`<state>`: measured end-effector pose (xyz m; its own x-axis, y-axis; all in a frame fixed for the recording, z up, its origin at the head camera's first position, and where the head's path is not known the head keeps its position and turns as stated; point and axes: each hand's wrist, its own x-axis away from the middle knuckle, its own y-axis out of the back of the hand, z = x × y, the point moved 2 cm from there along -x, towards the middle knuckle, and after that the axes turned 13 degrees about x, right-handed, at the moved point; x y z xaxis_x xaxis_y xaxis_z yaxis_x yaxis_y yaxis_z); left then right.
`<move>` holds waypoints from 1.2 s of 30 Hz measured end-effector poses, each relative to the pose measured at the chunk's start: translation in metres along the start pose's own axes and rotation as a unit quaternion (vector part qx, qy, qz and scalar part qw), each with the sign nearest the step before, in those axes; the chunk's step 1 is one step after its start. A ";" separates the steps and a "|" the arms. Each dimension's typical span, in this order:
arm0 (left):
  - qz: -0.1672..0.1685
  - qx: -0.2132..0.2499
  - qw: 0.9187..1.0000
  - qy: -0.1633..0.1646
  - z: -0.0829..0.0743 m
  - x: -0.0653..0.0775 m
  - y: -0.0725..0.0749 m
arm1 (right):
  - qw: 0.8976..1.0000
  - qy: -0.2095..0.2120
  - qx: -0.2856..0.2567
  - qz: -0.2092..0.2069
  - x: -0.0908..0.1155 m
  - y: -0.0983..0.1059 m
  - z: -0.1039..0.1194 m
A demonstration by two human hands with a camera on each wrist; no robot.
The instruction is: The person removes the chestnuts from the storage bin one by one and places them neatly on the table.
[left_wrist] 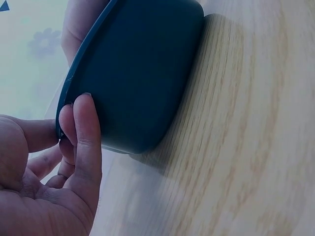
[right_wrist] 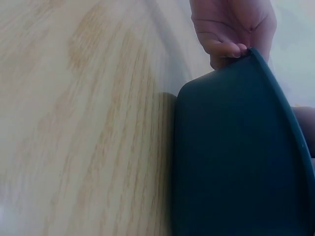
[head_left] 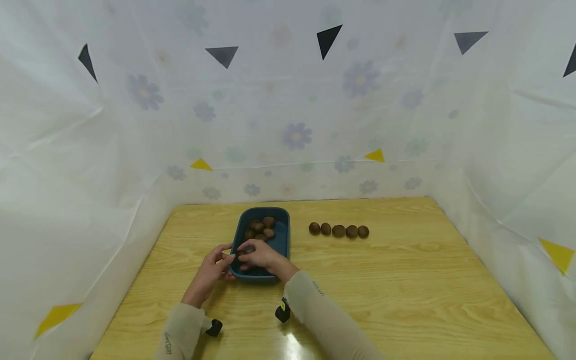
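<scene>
A dark blue rectangular container [head_left: 282, 242] stands on the table with several round brown chestnuts [head_left: 268, 221] inside, mostly toward its far left. At its near left corner, my left hand [head_left: 211, 272] pinches the rim, thumb at the top edge and fingers against the outer wall; the left wrist view shows this grip on the container wall [left_wrist: 142, 73] closely. My right hand [head_left: 263, 256] reaches over the near right side into the container. Its curled fingers and thumb close around a chestnut [head_left: 242, 253] near the left wall, partly hidden by them. In the right wrist view the wall hides these fingers.
To the right of the container, several more chestnuts [head_left: 339, 231] lie in a side-to-side row on the wood-grain table [head_left: 382, 280]. White flowered sheeting [head_left: 270, 100] closes off the back and both sides. Small black wrist cameras [head_left: 215, 328] hang below both sleeves.
</scene>
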<state>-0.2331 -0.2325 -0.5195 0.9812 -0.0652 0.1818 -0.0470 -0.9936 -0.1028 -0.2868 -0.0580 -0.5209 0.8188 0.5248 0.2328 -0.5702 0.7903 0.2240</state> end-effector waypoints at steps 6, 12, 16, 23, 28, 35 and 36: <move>-0.009 -0.003 1.000 0.001 0.000 -0.001 0.000 | 1.000 0.011 0.004 -0.012 0.001 0.001 0.002; -0.013 -0.001 1.000 0.004 0.000 0.000 -0.002 | 0.999 0.033 0.006 -0.019 0.005 0.007 0.006; -0.008 -0.007 1.000 -0.001 0.000 -0.001 -0.002 | 0.999 0.045 0.010 -0.022 0.008 0.017 0.010; -0.015 -0.013 1.000 -0.005 0.002 -0.002 -0.001 | 0.996 0.066 0.028 -0.045 0.016 0.040 0.012; -0.018 -0.011 1.000 -0.001 0.003 -0.004 0.000 | 0.994 0.081 0.036 -0.056 0.024 0.059 0.013; -0.013 -0.007 1.000 0.000 0.004 -0.004 -0.001 | 0.991 0.082 0.040 -0.095 0.035 0.090 0.009; -0.013 -0.008 1.000 -0.001 0.005 -0.004 -0.001 | 0.991 0.080 0.037 -0.105 0.036 0.095 0.008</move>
<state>-0.2362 -0.2311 -0.5249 0.9825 -0.0387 0.1822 -0.0239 -0.9963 -0.0826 -0.3120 0.0335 -0.4837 0.9163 0.3999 0.0230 -0.3854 0.8647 0.3222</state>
